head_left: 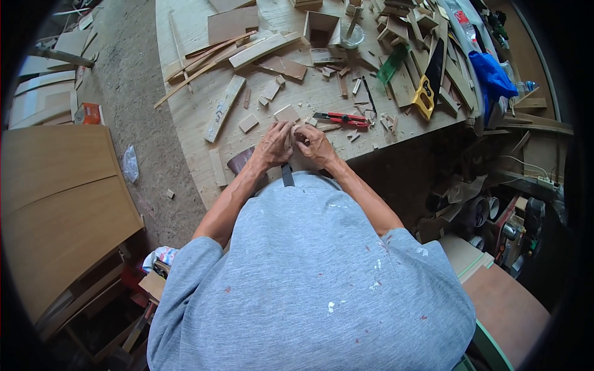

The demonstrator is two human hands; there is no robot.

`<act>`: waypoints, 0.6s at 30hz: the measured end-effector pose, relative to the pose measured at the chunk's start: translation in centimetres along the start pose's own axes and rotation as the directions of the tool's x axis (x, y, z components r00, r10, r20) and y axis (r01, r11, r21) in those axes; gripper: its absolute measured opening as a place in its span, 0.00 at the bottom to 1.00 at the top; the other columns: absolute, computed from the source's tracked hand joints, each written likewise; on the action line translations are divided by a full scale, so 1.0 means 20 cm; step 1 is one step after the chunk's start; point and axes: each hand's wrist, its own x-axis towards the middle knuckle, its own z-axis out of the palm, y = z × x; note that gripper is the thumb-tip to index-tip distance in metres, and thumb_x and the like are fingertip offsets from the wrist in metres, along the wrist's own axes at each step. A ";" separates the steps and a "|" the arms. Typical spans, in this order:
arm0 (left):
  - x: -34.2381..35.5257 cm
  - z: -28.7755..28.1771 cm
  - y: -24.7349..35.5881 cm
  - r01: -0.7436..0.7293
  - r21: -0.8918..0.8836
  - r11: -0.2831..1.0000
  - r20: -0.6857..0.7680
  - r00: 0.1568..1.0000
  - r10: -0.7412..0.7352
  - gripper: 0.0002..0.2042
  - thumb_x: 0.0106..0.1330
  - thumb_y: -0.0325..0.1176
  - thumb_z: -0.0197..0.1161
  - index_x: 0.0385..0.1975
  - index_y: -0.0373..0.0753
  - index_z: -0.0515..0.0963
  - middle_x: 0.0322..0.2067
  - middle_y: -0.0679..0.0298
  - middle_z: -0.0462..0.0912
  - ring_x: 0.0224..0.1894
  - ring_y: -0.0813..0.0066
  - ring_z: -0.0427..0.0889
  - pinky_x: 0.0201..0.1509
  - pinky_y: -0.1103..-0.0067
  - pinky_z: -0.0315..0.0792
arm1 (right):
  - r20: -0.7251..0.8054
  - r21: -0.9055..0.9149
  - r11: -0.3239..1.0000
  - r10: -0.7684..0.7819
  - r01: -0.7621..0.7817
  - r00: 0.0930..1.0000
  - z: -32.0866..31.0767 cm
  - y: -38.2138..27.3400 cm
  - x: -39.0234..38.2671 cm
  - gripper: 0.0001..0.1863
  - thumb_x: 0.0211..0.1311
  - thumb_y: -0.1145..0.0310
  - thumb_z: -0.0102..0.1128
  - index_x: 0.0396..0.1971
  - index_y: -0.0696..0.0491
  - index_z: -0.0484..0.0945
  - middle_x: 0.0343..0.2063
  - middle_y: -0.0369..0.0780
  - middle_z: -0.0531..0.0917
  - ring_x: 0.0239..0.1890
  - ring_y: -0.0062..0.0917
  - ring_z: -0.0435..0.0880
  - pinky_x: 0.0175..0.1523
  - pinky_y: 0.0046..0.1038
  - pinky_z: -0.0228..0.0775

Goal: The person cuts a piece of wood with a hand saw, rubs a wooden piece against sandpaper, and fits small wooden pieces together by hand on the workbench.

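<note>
Close to my body at the workbench's near edge, my left hand (274,146) and my right hand (315,146) are drawn together, fingers bent and closed. Between them shows a sliver of a small pale piece, seemingly wood, mostly covered by the fingers. A flat wood block (286,114) lies just beyond the fingertips. To the right of it rests a red utility knife (345,119) with a black end. Beside my left wrist is a dark brown sheet (240,162), partly hidden by the forearm. A narrow dark strip (288,175) hangs below my hands.
Wood offcuts and strips cover the workbench (185,117). A handsaw (424,96) with a yellow handle lies at right, near a green translucent piece (392,63) and a blue plastic bag (492,77). An open wooden box (322,29) and a clear tub (352,38) stand farther back.
</note>
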 end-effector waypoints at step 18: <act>-0.07 -0.02 -0.07 0.074 -0.110 0.991 -0.033 0.996 -0.079 0.37 0.48 0.24 0.71 0.62 0.31 0.66 0.56 0.48 0.74 0.62 0.49 0.70 0.68 0.65 0.67 | 0.097 -0.133 0.988 0.092 -0.079 0.991 -0.15 -0.01 0.22 0.09 0.57 0.74 0.62 0.38 0.56 0.78 0.38 0.46 0.80 0.42 0.44 0.82 0.47 0.38 0.75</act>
